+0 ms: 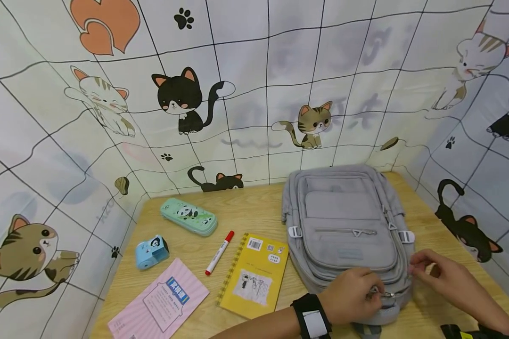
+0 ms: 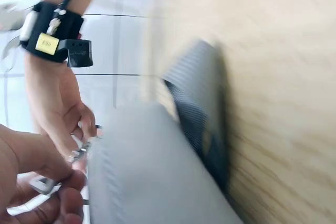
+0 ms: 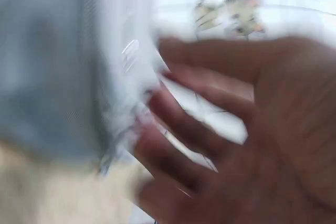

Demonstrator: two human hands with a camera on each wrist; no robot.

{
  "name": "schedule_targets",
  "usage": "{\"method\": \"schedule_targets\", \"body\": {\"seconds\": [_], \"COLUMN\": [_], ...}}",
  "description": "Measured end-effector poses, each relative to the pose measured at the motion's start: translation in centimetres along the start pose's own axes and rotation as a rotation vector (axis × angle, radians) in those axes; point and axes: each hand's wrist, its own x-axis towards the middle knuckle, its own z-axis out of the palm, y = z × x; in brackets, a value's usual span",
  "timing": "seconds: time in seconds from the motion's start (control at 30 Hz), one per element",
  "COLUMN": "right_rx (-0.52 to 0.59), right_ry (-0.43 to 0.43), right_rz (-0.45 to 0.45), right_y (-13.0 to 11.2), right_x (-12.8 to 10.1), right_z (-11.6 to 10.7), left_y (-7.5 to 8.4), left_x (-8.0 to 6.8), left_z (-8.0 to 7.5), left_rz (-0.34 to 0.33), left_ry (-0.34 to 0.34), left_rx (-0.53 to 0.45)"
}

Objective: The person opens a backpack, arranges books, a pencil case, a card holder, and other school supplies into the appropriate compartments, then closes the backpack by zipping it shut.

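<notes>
A grey backpack (image 1: 349, 205) lies on the wooden table, front pocket up, its lower end toward me. My left hand (image 1: 354, 294) pinches a metal zipper pull at that lower end. In the left wrist view the pull (image 2: 44, 183) shows between the thumb and fingers of the left hand (image 2: 39, 177), beside the grey fabric (image 2: 149, 166). My right hand (image 1: 449, 278) is at the bag's right side, fingertips right at its edge. Blurred in the right wrist view, the right hand (image 3: 252, 124) has loosely bent, spread fingers next to the bag's side.
Left of the backpack lie a yellow spiral notebook (image 1: 254, 278), a red-capped marker (image 1: 219, 253) and a pink booklet (image 1: 159, 301). Farther left are a green panda pencil case (image 1: 188, 216) and a small blue object (image 1: 151, 253). A cat-print curtain (image 1: 246, 94) surrounds the table (image 1: 254, 207).
</notes>
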Motion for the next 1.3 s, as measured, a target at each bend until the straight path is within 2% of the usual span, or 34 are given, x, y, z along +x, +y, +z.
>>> {"method": "schedule_targets", "body": {"seconds": [0.07, 0.13, 0.17, 0.23, 0.47, 0.6, 0.77, 0.9, 1.07, 1.13, 1.2, 1.3], "right_rx": [0.105, 0.216, 0.248, 0.253, 0.189, 0.197, 0.188, 0.179, 0.17, 0.156, 0.097, -0.007], "right_ry": [-0.078, -0.216, -0.277, -0.335, -0.321, -0.334, -0.348, -0.335, -0.323, -0.311, -0.287, -0.238], "right_rz": [-0.229, -0.387, -0.43, -0.428, -0.442, -0.371, -0.27, -0.252, -0.249, -0.251, -0.256, -0.347], "right_y": [-0.5, -0.9, -1.0, -1.4, -1.5, -1.4, -1.6, -1.6, -1.5, -1.8, -2.6, -4.4], "right_x": [-0.1, 0.0, 0.1, 0.5, 1.1, 1.1, 1.0, 1.1, 1.1, 1.0, 1.0, 1.2], "right_z": [0.5, 1.1, 1.3, 1.6, 1.3, 1.0, 0.7, 0.6, 0.6, 0.8, 1.0, 1.9], "left_y": [0.0, -0.1, -0.1, -0.1, -0.5, -0.9, -1.6, -2.6, -4.0, -4.4, -4.4, -4.0], "left_x": [0.1, 0.2, 0.2, 0.2, -0.6, -1.6, -3.2, -4.6, -6.0, -6.4, -6.7, -6.6], "left_z": [-0.2, -0.4, -0.4, -0.4, -0.2, -0.5, -1.4, -2.6, -3.8, -4.2, -4.5, -4.9], "left_rz": [-0.055, -0.105, -0.13, -0.168, -0.19, -0.204, -0.253, -0.306, -0.337, -0.332, -0.306, -0.227], "left_ry": [-0.018, -0.033, -0.04, -0.043, 0.021, 0.046, 0.047, 0.039, 0.022, 0.013, -0.002, -0.03], "left_rx": [-0.06, -0.116, -0.131, -0.149, -0.207, -0.254, -0.265, -0.25, -0.245, -0.24, -0.204, -0.121]}}
